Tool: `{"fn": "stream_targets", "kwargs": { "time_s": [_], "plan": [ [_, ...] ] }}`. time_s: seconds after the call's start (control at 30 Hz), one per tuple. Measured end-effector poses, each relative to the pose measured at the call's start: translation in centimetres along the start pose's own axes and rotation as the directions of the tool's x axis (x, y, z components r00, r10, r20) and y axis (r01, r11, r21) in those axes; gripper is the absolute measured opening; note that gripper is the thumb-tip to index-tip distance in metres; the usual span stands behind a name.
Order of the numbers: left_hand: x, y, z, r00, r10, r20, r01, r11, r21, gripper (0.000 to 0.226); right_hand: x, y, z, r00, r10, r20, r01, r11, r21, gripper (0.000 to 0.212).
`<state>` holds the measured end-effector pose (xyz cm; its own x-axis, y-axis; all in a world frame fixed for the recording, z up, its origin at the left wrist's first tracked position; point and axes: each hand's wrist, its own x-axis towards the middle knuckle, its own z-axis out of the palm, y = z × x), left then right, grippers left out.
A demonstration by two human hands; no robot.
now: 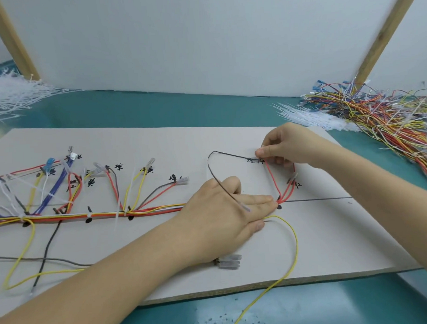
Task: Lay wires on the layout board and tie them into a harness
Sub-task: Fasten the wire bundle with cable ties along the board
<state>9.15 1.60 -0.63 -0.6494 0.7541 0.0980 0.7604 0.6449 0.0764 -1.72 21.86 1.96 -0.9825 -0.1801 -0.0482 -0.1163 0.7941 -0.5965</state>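
From the head camera, your left hand (224, 210) lies flat at the frame's centre, fingers straight, pressing the wire bundle (100, 213) onto the layout board (158, 144); the bundle runs left along the board to the frame's edge; your right hand (287, 144), right of centre, pinches a dark wire (215, 176) between thumb and fingertips, and that wire loops over your left hand; a yellow wire (294, 241) curves off the board's lower edge; loose wires (385, 114) heap at the upper right, white cable ties (9, 93) at the upper left.

Pale grey board (158, 144); teal table (157, 110); red wires (272, 179); yellow wire (293, 246); white ties (312, 116).
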Motion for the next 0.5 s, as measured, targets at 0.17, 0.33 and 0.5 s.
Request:
{"fn": "stream_targets", "kwargs": {
  "time_s": [0.17,0.33,0.5],
  "plan": [
    [0.0,0.0,-0.1,1.000,0.020,-0.015,-0.020,1.000,0.003,0.044,0.4,-0.9,1.0,0.998,0.052,-0.028,-0.049,0.995,0.084,0.012],
    [0.0,0.0,0.0,1.000,0.018,-0.026,-0.018,1.000,-0.017,0.043,1.3,-3.4,1.2,0.997,0.065,0.031,-0.063,0.997,-0.051,0.007],
    [-0.7,0.0,0.0,0.974,-0.013,-0.226,-0.024,0.987,-0.160,0.036,-0.6,-6.3,0.8,0.981,-0.072,0.182,0.155,0.853,-0.498,0.027]
  ]
}}
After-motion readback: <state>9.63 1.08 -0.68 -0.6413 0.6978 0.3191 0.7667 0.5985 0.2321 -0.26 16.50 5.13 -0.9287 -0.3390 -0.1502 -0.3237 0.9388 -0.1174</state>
